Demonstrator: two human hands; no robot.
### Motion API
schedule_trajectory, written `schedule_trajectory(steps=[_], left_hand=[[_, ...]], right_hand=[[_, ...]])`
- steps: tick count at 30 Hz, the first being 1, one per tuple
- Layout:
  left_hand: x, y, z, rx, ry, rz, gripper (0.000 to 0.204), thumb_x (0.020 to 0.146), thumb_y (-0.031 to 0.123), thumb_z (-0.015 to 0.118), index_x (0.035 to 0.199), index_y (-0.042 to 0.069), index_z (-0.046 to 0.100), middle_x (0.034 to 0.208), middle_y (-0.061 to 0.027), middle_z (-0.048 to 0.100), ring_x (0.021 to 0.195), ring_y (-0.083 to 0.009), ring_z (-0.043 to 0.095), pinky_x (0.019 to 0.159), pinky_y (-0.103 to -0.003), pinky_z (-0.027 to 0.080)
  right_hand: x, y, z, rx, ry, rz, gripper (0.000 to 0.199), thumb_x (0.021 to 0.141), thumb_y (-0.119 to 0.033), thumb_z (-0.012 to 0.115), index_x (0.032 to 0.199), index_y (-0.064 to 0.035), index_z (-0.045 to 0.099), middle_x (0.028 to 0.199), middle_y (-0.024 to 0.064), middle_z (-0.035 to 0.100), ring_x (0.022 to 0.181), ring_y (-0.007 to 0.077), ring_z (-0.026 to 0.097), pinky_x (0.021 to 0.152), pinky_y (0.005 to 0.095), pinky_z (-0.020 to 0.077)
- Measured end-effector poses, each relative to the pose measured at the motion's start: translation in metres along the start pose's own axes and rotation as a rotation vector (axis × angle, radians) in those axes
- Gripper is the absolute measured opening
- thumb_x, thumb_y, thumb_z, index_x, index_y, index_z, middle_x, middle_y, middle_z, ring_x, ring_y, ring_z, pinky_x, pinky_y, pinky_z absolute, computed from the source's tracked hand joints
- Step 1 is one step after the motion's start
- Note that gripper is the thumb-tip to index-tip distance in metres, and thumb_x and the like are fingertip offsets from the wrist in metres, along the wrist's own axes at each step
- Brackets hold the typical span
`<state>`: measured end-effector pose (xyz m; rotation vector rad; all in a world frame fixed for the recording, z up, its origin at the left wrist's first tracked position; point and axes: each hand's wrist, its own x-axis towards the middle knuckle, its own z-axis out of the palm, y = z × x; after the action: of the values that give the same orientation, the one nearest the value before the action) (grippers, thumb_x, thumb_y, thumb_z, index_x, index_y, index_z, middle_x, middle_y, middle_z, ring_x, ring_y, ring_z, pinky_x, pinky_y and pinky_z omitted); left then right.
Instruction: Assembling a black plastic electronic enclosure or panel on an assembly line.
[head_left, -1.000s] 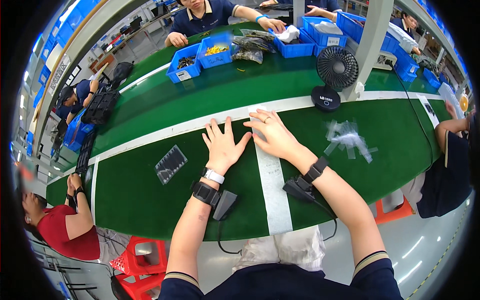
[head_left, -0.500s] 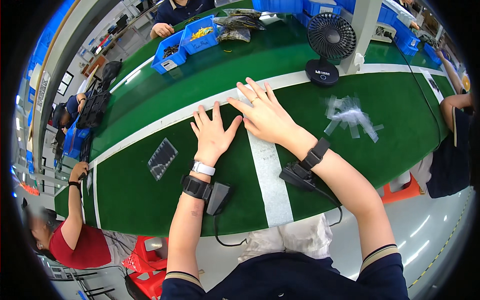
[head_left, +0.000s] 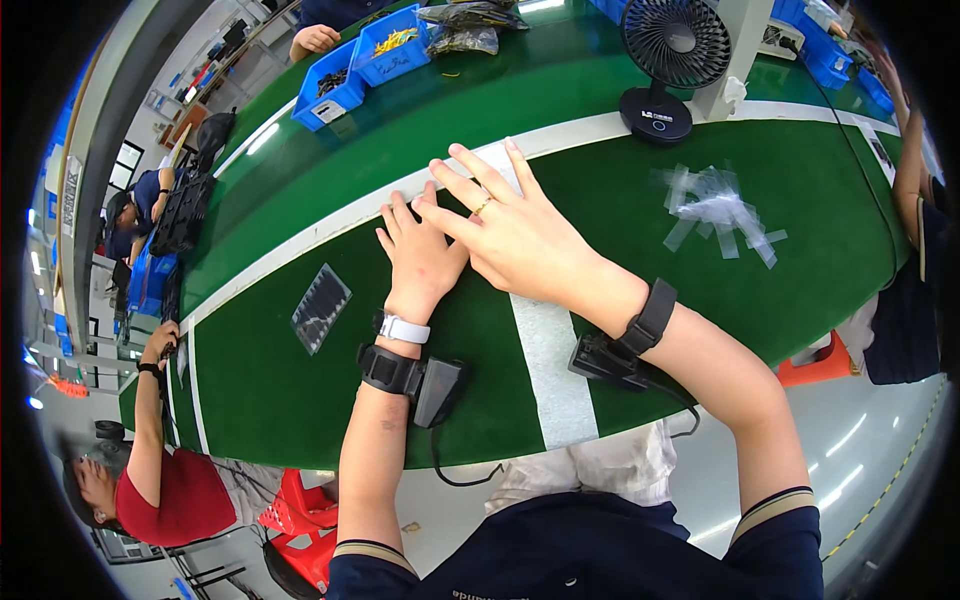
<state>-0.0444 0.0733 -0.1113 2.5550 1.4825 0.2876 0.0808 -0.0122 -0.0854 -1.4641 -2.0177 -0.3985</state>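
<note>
My left hand (head_left: 418, 258) lies palm down on the green tabletop (head_left: 255, 370), close to the white strip (head_left: 335, 232) that runs across it. Its fingers are stretched out, with part of them hidden behind my right hand (head_left: 528, 238). That right hand is palm down with fingers spread, a ring on one of them, and its fingertips reach over the left hand. Neither holds anything. A flat clear plastic pouch (head_left: 321, 310) lies left of my left hand. To the right of my right hand is a loose heap of clear plastic strips (head_left: 722, 214).
A black fan (head_left: 660, 75) stands beyond the white strip. Blue bins (head_left: 328, 97) with small parts and dark bags (head_left: 466, 38) sit at the far side. Black boxes on my wrists trail cables. A person in red (head_left: 180, 500) works at the left; others are around the table.
My right hand has moved left and now overlaps the fingers of my left hand. The view has shifted slightly; the left hand stays nearly in place.
</note>
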Motion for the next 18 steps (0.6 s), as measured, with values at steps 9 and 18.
schedule_trajectory(steps=[9,18], left_hand=[[-0.002,-0.001,-0.001,-0.026,0.020,0.020,0.078,0.080,0.049,0.054,0.139,0.007,0.026,0.139,-0.0340,0.015,0.131,-0.0494,0.009,0.104,-0.058,0.011],[0.000,-0.008,0.005,-0.036,0.057,0.056,0.078,0.080,0.052,0.054,0.138,0.007,0.027,0.138,-0.0345,0.016,0.130,-0.0511,0.011,0.104,-0.059,0.010]], right_hand=[[-0.001,0.002,0.000,-0.035,-0.001,0.023,0.051,0.072,-0.009,0.061,0.121,-0.0151,0.048,0.137,0.0099,0.036,0.132,0.0282,0.026,0.103,0.0626,0.0149],[-0.002,0.007,0.007,-0.016,0.012,0.076,0.050,0.074,-0.013,0.057,0.123,-0.0117,0.048,0.137,0.0197,0.034,0.132,0.0368,0.023,0.101,0.0647,0.0130]])
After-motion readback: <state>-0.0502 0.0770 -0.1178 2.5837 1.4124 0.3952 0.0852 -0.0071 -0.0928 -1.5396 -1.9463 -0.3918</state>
